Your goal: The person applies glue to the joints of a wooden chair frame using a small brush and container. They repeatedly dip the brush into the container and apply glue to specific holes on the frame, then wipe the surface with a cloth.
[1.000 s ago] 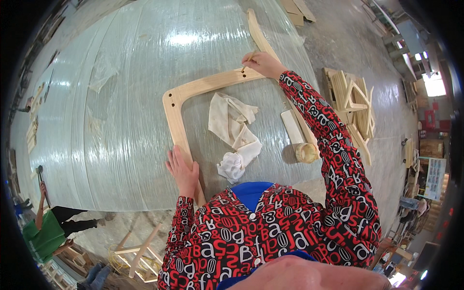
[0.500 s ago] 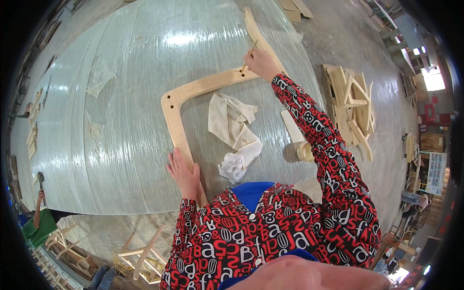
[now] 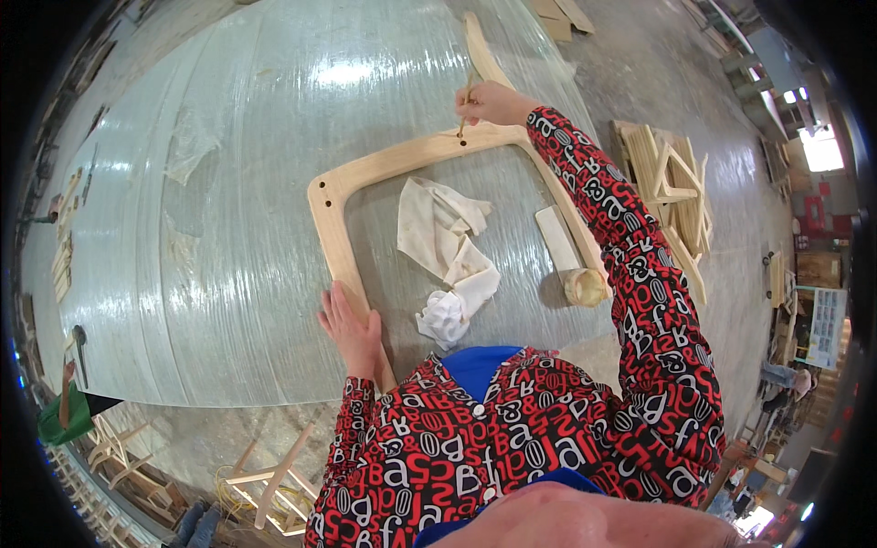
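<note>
A pale wooden chair frame (image 3: 411, 152), bent in a U with a curved arm reaching to the far side, lies on the plastic-covered table. My left hand (image 3: 351, 336) rests on its left leg, fingers stretched out over the wood. A thin wooden stick (image 3: 464, 114) is pinched in my right hand (image 3: 493, 102). The stick's lower end is at one of the dark holes near the frame's far right corner; whether it goes inside cannot be seen. Two more dark holes show at the far left corner. Inside the U lies a crumpled off-white cloth (image 3: 443, 233).
A jar (image 3: 585, 287) with yellowish contents and a pale flat strip (image 3: 554, 236) stand beside the frame's right leg. Wooden parts (image 3: 671, 173) are piled on the right. At the far left, another person's hand (image 3: 68, 373) is beside a dark tool (image 3: 79, 340).
My right hand has shifted slightly away from me, and the stick stands more upright. My right forearm has moved right, uncovering more of the jar, strip and right leg. The left hand barely moves.
</note>
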Action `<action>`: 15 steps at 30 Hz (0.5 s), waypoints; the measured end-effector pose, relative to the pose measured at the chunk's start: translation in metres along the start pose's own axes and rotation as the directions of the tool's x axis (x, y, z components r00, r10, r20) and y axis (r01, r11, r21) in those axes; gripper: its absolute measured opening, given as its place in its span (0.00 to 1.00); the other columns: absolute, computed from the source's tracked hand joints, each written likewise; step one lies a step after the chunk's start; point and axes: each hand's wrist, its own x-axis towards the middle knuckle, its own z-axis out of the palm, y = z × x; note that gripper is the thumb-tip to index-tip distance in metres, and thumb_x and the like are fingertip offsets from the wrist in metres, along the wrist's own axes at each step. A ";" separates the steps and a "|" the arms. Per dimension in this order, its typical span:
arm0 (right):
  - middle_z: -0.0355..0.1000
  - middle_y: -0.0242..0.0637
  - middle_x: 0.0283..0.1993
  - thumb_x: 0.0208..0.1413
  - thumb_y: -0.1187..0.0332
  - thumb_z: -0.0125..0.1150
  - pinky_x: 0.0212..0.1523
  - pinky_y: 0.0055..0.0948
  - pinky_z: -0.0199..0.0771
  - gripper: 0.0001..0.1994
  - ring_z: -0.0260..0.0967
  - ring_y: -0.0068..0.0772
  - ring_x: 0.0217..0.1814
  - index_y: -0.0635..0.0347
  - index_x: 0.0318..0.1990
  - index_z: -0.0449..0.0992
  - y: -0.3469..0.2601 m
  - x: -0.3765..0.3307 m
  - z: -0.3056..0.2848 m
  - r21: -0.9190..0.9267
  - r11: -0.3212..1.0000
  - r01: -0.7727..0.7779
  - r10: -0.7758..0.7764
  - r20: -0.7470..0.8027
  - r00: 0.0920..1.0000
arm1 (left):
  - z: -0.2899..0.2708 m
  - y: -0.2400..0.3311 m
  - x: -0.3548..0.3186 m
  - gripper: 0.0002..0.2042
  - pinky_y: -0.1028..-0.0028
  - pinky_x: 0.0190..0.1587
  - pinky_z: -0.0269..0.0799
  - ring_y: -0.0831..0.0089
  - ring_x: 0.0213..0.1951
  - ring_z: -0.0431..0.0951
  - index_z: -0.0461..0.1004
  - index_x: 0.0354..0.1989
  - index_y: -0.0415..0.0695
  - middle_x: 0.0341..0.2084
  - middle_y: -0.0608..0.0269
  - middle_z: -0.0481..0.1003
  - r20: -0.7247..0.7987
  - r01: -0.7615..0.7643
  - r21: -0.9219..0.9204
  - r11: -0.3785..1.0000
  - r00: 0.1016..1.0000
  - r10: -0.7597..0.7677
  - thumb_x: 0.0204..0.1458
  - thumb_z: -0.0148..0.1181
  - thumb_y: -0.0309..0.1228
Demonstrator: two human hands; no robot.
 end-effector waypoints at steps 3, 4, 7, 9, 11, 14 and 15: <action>0.74 0.43 0.27 0.58 0.58 0.51 0.36 0.32 0.70 0.17 0.73 0.37 0.30 0.68 0.35 0.73 0.000 0.001 -0.011 -0.025 0.999 0.033 -0.033 0.002 0.999 | 0.000 0.004 0.002 0.40 0.49 0.67 0.34 0.52 0.68 0.46 0.48 0.66 0.41 0.64 0.54 0.54 0.006 -0.007 -0.032 0.999 1.000 0.007 0.43 0.57 0.35; 0.74 0.44 0.28 0.58 0.59 0.51 0.36 0.32 0.71 0.17 0.73 0.37 0.29 0.68 0.35 0.74 0.001 0.002 -0.011 -0.045 0.998 0.039 -0.039 0.000 0.999 | 0.000 0.004 0.002 0.40 0.49 0.67 0.34 0.52 0.68 0.46 0.48 0.66 0.42 0.64 0.54 0.54 0.005 -0.005 -0.030 1.000 1.000 0.005 0.43 0.57 0.35; 0.74 0.45 0.27 0.58 0.59 0.51 0.34 0.35 0.71 0.17 0.73 0.38 0.28 0.68 0.34 0.75 0.003 -0.002 0.001 -0.189 0.982 -0.022 0.004 -0.096 0.995 | -0.002 0.004 0.001 0.40 0.49 0.67 0.34 0.52 0.67 0.46 0.48 0.66 0.42 0.64 0.54 0.54 0.009 0.005 -0.029 1.000 1.000 -0.004 0.43 0.57 0.35; 0.74 0.46 0.26 0.57 0.58 0.51 0.33 0.36 0.71 0.17 0.73 0.40 0.27 0.68 0.33 0.75 0.006 -0.004 0.005 -0.155 0.984 -0.087 0.060 -0.172 0.983 | -0.002 0.006 0.005 0.40 0.49 0.67 0.34 0.52 0.67 0.47 0.48 0.66 0.42 0.64 0.54 0.54 0.010 0.009 -0.038 0.999 1.000 -0.008 0.43 0.57 0.35; 0.74 0.46 0.24 0.57 0.59 0.51 0.32 0.37 0.71 0.18 0.73 0.42 0.26 0.69 0.32 0.75 0.006 -0.005 0.018 -0.059 0.989 -0.139 0.120 -0.246 0.962 | -0.004 0.005 0.005 0.40 0.49 0.67 0.34 0.51 0.67 0.47 0.48 0.66 0.42 0.64 0.54 0.54 0.020 0.023 -0.034 0.999 1.000 -0.022 0.43 0.57 0.34; 0.73 0.46 0.22 0.56 0.60 0.51 0.31 0.36 0.72 0.17 0.74 0.41 0.24 0.70 0.31 0.74 0.006 -0.005 0.031 0.093 0.978 -0.188 0.209 -0.339 0.917 | -0.006 0.004 0.004 0.40 0.48 0.67 0.34 0.51 0.67 0.47 0.48 0.66 0.42 0.64 0.54 0.54 0.026 0.031 -0.032 0.999 0.999 -0.030 0.43 0.57 0.34; 0.74 0.47 0.23 0.56 0.61 0.51 0.30 0.35 0.73 0.17 0.75 0.40 0.24 0.70 0.31 0.74 0.010 -0.006 0.031 0.099 0.973 -0.209 0.231 -0.358 0.905 | -0.004 0.005 0.006 0.39 0.48 0.67 0.34 0.51 0.67 0.47 0.48 0.66 0.42 0.64 0.54 0.54 0.029 0.024 -0.038 0.999 0.999 -0.023 0.43 0.57 0.34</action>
